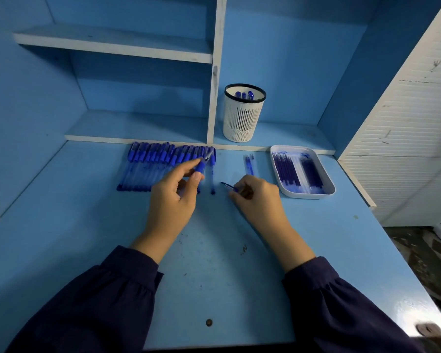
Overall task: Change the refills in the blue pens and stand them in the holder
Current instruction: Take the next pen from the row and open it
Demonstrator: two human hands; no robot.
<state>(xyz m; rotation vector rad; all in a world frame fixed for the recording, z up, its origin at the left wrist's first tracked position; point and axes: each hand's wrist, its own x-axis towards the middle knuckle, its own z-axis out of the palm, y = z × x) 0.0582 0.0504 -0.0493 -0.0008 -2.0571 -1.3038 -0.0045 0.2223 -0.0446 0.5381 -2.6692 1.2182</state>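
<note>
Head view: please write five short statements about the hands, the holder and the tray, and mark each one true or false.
1. The holder lies on its side. False: it stands upright on the low shelf.
2. Some blue pens stand in the holder. True.
3. The left hand is empty. False: it pinches a blue pen part.
4. The right hand holds a thin blue piece. True.
5. The tray is empty. False: it holds refills.

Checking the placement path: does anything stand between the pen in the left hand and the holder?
Nothing visible does. The pen in the left hand has open air to the holder; the white shelf divider stands just left of it.
</note>
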